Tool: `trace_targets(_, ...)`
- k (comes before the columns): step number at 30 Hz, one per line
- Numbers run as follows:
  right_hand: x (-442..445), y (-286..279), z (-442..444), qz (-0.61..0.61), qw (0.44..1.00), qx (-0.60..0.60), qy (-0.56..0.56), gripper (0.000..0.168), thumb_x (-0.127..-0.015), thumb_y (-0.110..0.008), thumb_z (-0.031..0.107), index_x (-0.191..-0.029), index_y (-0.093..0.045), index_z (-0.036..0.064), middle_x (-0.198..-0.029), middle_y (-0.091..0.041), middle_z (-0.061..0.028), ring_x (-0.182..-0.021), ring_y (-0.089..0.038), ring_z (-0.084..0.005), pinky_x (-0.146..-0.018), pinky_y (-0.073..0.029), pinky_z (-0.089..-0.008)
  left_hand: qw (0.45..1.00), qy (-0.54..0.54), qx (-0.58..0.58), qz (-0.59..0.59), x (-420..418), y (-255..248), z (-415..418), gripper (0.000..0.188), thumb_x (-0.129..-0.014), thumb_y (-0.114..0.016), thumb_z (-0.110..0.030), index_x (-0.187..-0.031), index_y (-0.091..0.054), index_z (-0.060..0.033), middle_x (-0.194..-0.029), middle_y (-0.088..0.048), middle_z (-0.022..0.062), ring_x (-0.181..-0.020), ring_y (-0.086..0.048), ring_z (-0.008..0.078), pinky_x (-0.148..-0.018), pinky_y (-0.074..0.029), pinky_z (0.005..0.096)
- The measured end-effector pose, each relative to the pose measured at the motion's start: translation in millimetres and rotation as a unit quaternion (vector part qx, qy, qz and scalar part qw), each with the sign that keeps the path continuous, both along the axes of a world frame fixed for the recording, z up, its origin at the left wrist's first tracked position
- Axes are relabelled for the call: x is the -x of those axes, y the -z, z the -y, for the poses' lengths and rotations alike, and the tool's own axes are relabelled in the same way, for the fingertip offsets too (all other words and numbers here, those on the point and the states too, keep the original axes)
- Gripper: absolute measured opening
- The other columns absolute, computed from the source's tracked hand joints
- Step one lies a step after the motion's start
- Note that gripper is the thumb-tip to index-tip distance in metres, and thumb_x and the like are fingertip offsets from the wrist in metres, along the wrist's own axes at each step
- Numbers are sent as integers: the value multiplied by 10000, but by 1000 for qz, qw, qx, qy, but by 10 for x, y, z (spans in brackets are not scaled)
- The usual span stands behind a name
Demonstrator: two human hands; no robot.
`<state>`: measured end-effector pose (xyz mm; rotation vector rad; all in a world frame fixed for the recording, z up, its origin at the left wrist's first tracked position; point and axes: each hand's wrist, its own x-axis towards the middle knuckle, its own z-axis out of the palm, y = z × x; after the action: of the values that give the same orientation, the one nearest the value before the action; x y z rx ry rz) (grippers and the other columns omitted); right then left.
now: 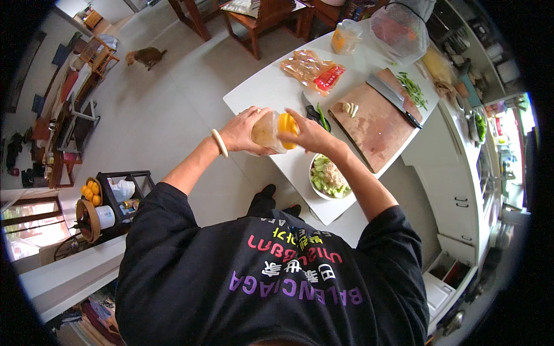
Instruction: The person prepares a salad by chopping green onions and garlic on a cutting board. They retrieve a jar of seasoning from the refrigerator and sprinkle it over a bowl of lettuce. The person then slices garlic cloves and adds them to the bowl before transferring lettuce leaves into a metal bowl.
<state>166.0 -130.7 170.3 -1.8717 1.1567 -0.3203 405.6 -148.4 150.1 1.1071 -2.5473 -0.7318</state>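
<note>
My left hand [242, 132], with a pale bangle at the wrist, grips a clear jar [265, 132] with pale yellowish contents. The jar lies tilted sideways in the air above the white table's edge. My right hand [314, 132] has its fingers around the yellow lid [287, 131]; whether the lid is still seated on the jar cannot be told. Under my right forearm stands a white bowl [312, 189] of cut green vegetable [322, 166] topped with a pale minced food [334, 174]. Just beyond my right hand lie a dark-handled tool [312, 113], partly hidden, and a green chili pepper [321, 116].
A wooden cutting board [374, 129] bears sliced garlic [349, 109] and a cleaver [391, 96]. Cut greens [411, 90] lie beside the blade. Farther back are a plastic food packet [309, 69], another yellow-labelled jar [346, 36] and a plastic bag [400, 34]. A cat [147, 57] is on the floor.
</note>
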Motion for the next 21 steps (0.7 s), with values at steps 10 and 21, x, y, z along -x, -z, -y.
trace_targets(10,-117,-93,201,-9,990,-142,6,932,-758,-698,545,-1462,-273,104,-1411,-384,-233,-1187,-532,-348,-1013,-458,-418,999,-2,-28,-38,-215,161,118,1071,-561,-894,-348,-1412,-323,-33,-1350,-455,169,-1261,-449,315,-1089,-378,407)
trace_targets(21,-313,-62,185,122,865,399,-278,744,-665,-687,65,-1342,-438,250,-1386,-429,-151,-1198,-507,-361,-1009,-454,-425,721,101,-660,-184,-883,476,384,815,-717,-757,-459,-1334,-474,-8,-1185,-623,123,-1062,-620,205,-947,-499,352)
